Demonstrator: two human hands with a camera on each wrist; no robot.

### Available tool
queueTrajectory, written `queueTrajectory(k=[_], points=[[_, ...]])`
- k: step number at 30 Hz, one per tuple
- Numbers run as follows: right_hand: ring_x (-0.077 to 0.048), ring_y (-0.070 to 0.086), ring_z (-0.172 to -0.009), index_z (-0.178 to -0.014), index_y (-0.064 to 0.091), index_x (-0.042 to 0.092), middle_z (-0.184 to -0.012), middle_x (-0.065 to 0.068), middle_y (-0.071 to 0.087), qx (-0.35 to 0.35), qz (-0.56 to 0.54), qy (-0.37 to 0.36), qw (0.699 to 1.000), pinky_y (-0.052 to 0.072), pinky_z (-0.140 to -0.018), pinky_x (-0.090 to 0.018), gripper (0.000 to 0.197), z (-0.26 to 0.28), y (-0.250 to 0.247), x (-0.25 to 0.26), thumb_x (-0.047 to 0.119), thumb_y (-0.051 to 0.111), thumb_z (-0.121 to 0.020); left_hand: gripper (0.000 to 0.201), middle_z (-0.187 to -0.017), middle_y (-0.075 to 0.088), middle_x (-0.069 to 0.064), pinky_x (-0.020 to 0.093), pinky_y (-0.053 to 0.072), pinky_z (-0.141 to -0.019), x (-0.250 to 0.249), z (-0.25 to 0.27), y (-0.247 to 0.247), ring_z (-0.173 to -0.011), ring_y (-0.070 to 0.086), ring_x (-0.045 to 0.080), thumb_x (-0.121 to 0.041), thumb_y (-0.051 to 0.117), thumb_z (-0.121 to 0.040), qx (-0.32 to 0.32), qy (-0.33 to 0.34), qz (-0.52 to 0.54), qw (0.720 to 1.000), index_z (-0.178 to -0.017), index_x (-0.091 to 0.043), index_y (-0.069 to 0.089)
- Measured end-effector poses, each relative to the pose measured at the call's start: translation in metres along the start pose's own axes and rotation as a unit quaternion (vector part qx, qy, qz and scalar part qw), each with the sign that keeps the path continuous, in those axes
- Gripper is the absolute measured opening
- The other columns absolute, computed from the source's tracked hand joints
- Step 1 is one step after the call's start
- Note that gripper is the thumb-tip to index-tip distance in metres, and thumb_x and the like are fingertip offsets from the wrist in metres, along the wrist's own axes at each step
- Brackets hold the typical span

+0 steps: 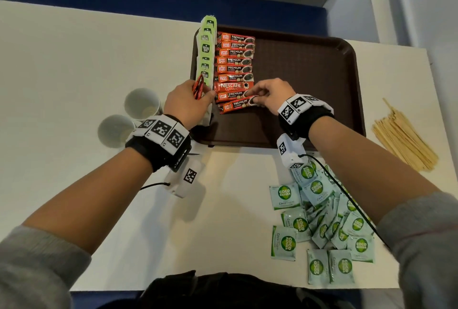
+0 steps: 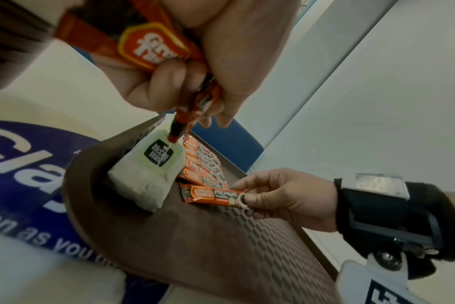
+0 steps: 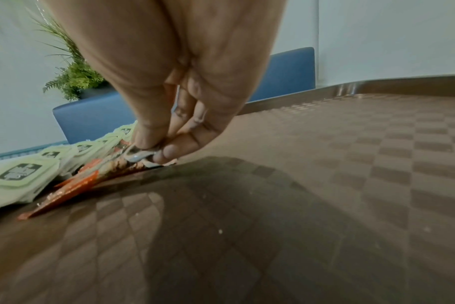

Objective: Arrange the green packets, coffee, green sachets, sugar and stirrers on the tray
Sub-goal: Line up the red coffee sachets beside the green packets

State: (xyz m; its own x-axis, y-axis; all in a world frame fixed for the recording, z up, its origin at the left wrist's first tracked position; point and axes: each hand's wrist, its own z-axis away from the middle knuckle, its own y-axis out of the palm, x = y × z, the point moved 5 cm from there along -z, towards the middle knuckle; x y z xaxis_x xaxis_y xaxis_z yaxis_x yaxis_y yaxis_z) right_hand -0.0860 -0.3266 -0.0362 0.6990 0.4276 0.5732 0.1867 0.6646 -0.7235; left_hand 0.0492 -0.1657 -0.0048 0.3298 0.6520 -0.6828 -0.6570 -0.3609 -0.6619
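A brown tray (image 1: 309, 66) holds a column of pale green tea packets (image 1: 206, 48) along its left edge and beside it a column of red coffee sticks (image 1: 234, 68). My right hand (image 1: 269, 95) pinches the right end of the nearest coffee stick (image 1: 235, 105), which lies low on the tray (image 2: 210, 195) (image 3: 140, 153). My left hand (image 1: 189, 103) grips a small bunch of red coffee sticks (image 1: 198, 87) (image 2: 153, 47) over the tray's left edge. Green sugar sachets (image 1: 324, 224) lie heaped on the table at the front right. Wooden stirrers (image 1: 402, 139) lie right of the tray.
Two white paper cups (image 1: 128, 118) stand on the table left of the tray. The right half of the tray (image 3: 351, 164) is bare. A blue seat back (image 3: 286, 74) and a green plant (image 3: 73, 76) stand beyond the table.
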Motion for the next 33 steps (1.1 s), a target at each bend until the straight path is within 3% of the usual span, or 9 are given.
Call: queueTrajectory(k=[3, 7, 12, 22, 27, 31, 33], points=[[-0.009, 0.062, -0.071, -0.095, 0.066, 0.019, -0.078, 0.001, 0.064, -0.013, -0.035, 0.022, 0.999, 0.054, -0.084, -0.030, 0.015, -0.004, 0.005, -0.004, 0.011, 0.070, -0.083, 0.027, -0.114, 0.066, 0.006, 0.033, 0.048, -0.088, -0.002, -0.001, 0.000, -0.103, 0.061, 0.024, -0.039, 0.056, -0.093, 0.004, 0.000, 0.003, 1.000, -0.107, -0.017, 0.063], [-0.015, 0.065, -0.071, -0.096, 0.057, 0.017, -0.074, 0.001, 0.060, -0.056, -0.084, 0.058, 0.993, 0.057, -0.075, -0.029, 0.026, -0.003, 0.006, -0.011, 0.007, 0.073, -0.079, 0.032, -0.120, 0.064, 0.004, 0.028, 0.044, -0.088, -0.002, -0.002, 0.002, -0.109, 0.059, 0.022, -0.041, 0.055, -0.093, 0.015, 0.003, 0.007, 1.000, -0.112, -0.017, 0.063], [-0.003, 0.058, -0.057, -0.102, 0.061, 0.013, -0.066, 0.005, 0.060, -0.069, -0.108, 0.098, 0.987, 0.043, -0.047, -0.004, 0.029, 0.000, 0.004, -0.014, 0.008, 0.075, -0.077, 0.033, -0.123, 0.063, 0.003, 0.024, 0.039, -0.084, -0.005, -0.002, 0.001, -0.111, 0.058, 0.020, -0.041, 0.054, -0.093, 0.016, 0.008, 0.007, 1.000, -0.114, -0.016, 0.062], [-0.009, 0.061, -0.060, -0.100, 0.067, 0.007, -0.064, 0.004, 0.058, -0.066, -0.134, 0.123, 0.981, 0.057, -0.074, -0.026, 0.024, 0.002, 0.011, -0.013, 0.009, 0.075, -0.077, 0.033, -0.122, 0.063, 0.002, 0.025, 0.041, -0.085, -0.004, 0.000, 0.001, -0.109, 0.058, 0.017, -0.041, 0.055, -0.093, 0.020, 0.003, 0.016, 1.000, -0.115, -0.017, 0.060], [-0.007, 0.060, -0.058, -0.097, 0.066, 0.007, -0.063, 0.004, 0.058, -0.073, -0.144, 0.124, 0.979, 0.056, -0.066, -0.019, 0.019, 0.005, 0.011, -0.014, 0.008, 0.074, -0.079, 0.033, -0.121, 0.064, 0.002, 0.024, 0.041, -0.083, -0.003, 0.001, 0.000, -0.105, 0.057, 0.015, -0.041, 0.055, -0.093, 0.016, 0.003, 0.015, 1.000, -0.114, -0.017, 0.060], [0.001, 0.057, -0.044, -0.096, 0.066, 0.004, -0.058, 0.004, 0.056, -0.074, -0.133, 0.102, 0.983, 0.050, -0.052, -0.008, 0.018, 0.005, 0.012, -0.011, 0.003, 0.072, -0.080, 0.031, -0.113, 0.067, 0.004, 0.027, 0.042, -0.085, -0.003, 0.000, -0.001, -0.105, 0.060, 0.021, -0.041, 0.057, -0.091, 0.006, 0.007, 0.012, 1.000, -0.109, -0.016, 0.063], [-0.002, 0.057, -0.050, -0.097, 0.066, 0.003, -0.058, 0.005, 0.055, -0.069, -0.127, 0.095, 0.985, 0.051, -0.054, -0.009, 0.019, 0.005, 0.013, -0.009, 0.003, 0.072, -0.080, 0.031, -0.112, 0.067, 0.004, 0.029, 0.044, -0.087, -0.002, 0.000, -0.001, -0.104, 0.061, 0.022, -0.041, 0.058, -0.091, 0.005, 0.005, 0.017, 1.000, -0.109, -0.016, 0.063]])
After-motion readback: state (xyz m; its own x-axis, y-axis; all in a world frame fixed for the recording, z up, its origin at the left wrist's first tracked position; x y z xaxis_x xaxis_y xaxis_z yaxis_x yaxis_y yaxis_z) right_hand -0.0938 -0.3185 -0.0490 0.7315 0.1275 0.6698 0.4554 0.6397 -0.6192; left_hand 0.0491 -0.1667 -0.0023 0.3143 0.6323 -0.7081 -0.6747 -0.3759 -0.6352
